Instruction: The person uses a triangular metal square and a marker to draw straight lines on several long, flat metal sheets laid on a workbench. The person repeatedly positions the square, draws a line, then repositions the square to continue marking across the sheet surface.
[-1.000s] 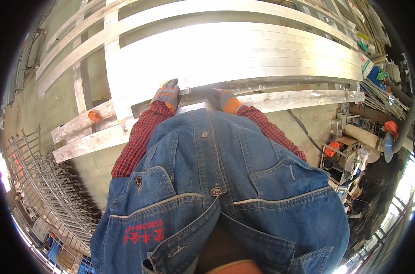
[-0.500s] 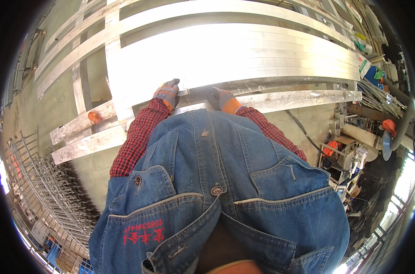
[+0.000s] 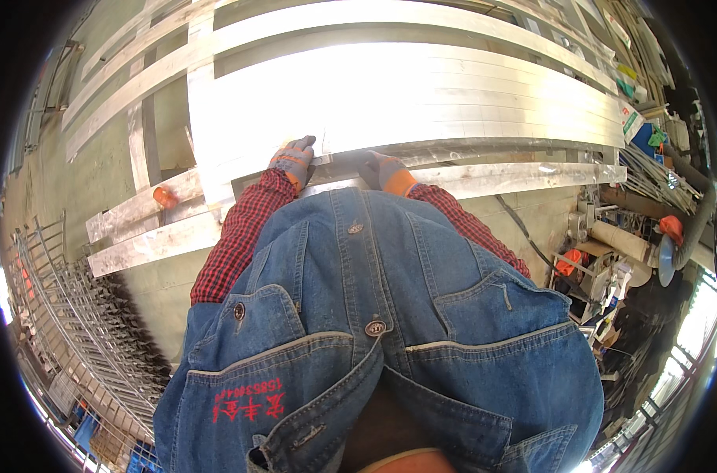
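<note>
My left hand, in a grey and orange work glove, lies at the near edge of a bright, ribbed metal panel. Its fingers close on a small metal piece, perhaps part of a square, which sticks out on its right side. Glare washes out much of the panel around it. My right hand, gloved alike, is a short way to the right, in the shade below the panel's edge. The fingers are drawn together and point left; whatever they hold is too dark to make out.
Long metal bars run across under and beyond the panel. An orange object sits on the bars at left. Metal racks stand at lower left. At right are a cluttered cart, a hose and stacked metal strips.
The view has shifted slightly, so the panel and bars appear a little lower and to the right. Both hands keep nearly the same places and grips.
</note>
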The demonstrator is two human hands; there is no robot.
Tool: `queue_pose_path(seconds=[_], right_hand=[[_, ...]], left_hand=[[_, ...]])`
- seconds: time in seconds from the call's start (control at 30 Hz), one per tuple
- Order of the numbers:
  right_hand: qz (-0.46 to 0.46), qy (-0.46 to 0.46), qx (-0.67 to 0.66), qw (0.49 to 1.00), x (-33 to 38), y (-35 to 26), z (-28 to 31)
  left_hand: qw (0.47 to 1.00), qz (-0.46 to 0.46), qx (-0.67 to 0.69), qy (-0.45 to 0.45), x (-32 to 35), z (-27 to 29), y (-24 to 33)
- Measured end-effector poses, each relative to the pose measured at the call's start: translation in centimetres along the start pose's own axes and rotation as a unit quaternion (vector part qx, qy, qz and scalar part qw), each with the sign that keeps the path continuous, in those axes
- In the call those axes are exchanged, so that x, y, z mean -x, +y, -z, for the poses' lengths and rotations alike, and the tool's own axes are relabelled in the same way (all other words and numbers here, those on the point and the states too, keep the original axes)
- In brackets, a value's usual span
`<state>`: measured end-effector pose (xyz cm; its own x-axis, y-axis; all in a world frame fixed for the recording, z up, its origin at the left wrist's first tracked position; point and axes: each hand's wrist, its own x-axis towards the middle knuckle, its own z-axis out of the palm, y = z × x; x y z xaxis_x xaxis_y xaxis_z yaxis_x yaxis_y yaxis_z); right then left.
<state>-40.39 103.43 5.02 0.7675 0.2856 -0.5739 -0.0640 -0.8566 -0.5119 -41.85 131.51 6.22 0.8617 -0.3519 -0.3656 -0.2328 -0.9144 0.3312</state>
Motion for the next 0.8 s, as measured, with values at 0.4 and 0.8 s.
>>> queue_pose_path(seconds=[0.4,0.8], right_hand=[[0.023,-0.01,0.015,1.0,0.0,-1.0,0.9],[0.25,0.126,0.155,0.947,-2.5,-5.3,2.2]], left_hand=[[1.0,-0.007,-0.006,0.0,-0.1,0.0,0.1],[0.999,-0.026,0.0,0.03,0.0,-0.7,-0.5]])
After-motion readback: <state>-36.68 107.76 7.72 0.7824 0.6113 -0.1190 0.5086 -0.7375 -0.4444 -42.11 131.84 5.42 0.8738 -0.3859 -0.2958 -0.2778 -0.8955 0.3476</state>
